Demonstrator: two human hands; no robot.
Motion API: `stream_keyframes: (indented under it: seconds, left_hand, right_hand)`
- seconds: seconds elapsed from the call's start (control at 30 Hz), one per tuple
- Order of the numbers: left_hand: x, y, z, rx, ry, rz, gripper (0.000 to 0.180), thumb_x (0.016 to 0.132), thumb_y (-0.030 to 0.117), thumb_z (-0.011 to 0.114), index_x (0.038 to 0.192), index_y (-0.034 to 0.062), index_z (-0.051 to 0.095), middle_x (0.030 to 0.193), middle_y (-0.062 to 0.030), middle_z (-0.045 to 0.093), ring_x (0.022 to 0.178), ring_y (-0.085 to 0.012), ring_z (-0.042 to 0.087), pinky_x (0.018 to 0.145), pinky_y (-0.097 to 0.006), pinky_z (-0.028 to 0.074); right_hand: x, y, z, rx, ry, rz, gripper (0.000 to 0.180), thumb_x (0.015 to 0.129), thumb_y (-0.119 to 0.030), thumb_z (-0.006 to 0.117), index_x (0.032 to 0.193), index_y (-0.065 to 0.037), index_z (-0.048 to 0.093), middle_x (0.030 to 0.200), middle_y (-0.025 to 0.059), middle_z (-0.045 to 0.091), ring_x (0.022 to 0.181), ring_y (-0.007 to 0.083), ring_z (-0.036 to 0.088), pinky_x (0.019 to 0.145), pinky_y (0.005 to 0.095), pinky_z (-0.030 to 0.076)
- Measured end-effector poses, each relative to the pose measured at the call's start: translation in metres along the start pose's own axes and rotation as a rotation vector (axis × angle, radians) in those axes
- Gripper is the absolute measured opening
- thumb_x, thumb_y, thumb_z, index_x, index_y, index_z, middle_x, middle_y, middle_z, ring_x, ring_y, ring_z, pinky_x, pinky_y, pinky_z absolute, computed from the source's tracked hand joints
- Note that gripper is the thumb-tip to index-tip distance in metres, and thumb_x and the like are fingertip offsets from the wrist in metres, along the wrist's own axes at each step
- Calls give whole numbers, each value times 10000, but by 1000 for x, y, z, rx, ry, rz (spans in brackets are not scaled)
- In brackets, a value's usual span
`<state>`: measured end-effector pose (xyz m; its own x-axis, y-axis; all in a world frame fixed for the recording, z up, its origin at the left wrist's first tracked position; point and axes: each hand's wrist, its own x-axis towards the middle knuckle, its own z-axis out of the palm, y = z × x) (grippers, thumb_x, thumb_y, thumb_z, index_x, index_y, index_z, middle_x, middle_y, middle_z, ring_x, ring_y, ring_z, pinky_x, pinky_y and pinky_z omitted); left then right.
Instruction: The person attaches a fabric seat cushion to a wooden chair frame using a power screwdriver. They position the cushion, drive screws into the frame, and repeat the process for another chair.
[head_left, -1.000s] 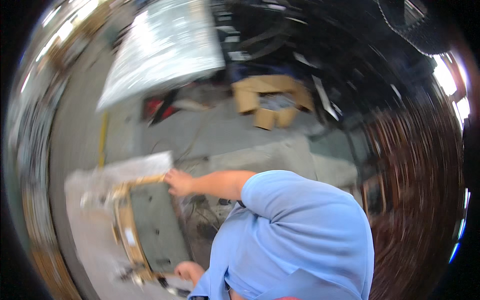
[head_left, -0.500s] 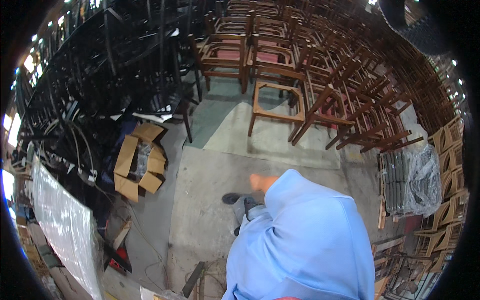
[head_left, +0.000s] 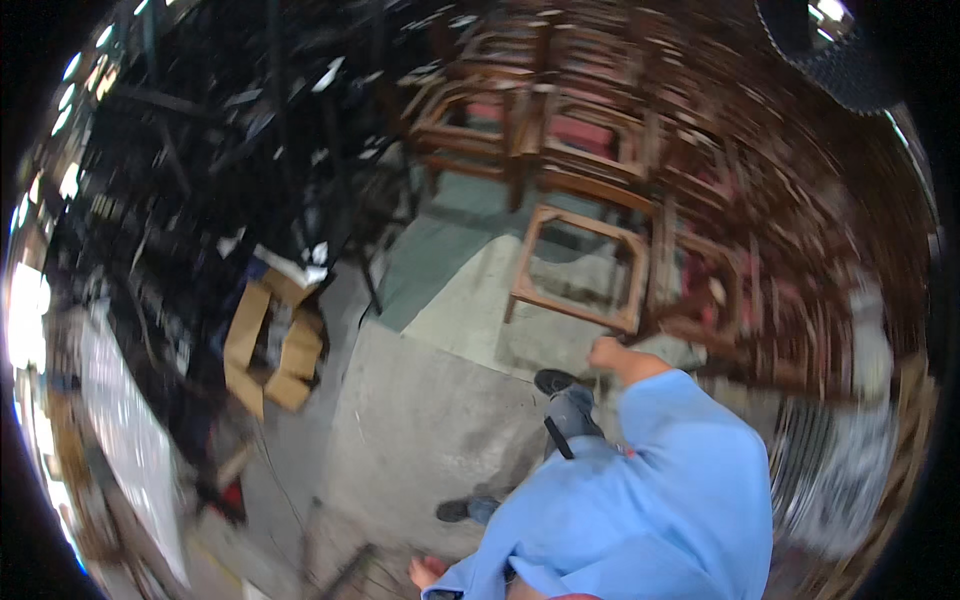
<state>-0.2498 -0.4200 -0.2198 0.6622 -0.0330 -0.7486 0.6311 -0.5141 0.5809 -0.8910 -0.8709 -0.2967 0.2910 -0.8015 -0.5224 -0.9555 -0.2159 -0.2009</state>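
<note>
My right hand [head_left: 610, 355] stretches forward from a blue sleeve and ends just beside the near corner of a bare wooden chair frame [head_left: 575, 305] standing on the concrete floor. I see nothing in it; whether it touches the frame is lost in blur. My left hand [head_left: 425, 572] hangs low at the bottom edge beside my blue shirt, small and blurred, with nothing visible in it. My black shoes [head_left: 553, 380] and a grey trouser leg show below the right arm.
Stacked wooden chair frames [head_left: 640, 150] fill the back and right. Dark metal frames [head_left: 250, 150] crowd the left. Flattened cardboard boxes [head_left: 270, 345] lie on the floor at left. A pale sheet-covered bench [head_left: 120, 440] runs along the far left edge. Wrapped bundles [head_left: 830, 470] sit at right.
The view has swung away from the bench and the grey panel toward the chair stacks. My right hand now reaches out near the wooden chair frame; my left hand has dropped to my side.
</note>
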Motion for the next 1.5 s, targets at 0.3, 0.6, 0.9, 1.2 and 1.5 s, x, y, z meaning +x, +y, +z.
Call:
stream_keyframes:
  seconds: [0.3,0.6,0.9,1.2,1.5]
  left_hand:
    - [-264,43,211,693,-483,-208,461,990,382,643,1355,104,610,1127,-52,723,955,-156,683,800,-335,535]
    - [-250,35,221,783,-141,52,375,1004,349,612,1199,34,667,895,-31,705,782,-111,642,659,-289,520]
    - [-254,-28,188,772,-224,-157,407,986,317,622,1272,27,634,979,-81,722,842,-155,697,668,-308,550]
    - [-208,-108,137,357,-283,-53,398,992,319,636,1267,32,644,977,-88,724,802,-169,689,662,-315,560]
    - [-116,-211,-12,-191,-143,-133,309,987,320,655,1172,72,653,920,-79,693,693,-171,634,537,-314,519]
  right_hand:
    - [216,263,-153,186,217,364,373,844,-184,763,1176,-35,685,1116,213,707,980,382,695,841,483,555]
    - [344,314,-265,-32,113,692,800,951,-318,693,1601,-165,252,1607,74,358,1458,326,374,1143,567,384]
    - [271,223,-287,-53,153,214,568,797,-158,783,1322,-41,604,1173,213,700,1108,398,660,926,465,535]
    - [122,34,-199,643,-126,-21,172,782,-17,676,946,-2,626,786,127,664,663,248,663,596,425,552]
    - [12,-328,-136,-135,-132,-282,533,650,-319,784,1045,34,730,1054,269,723,1050,391,703,908,444,548]
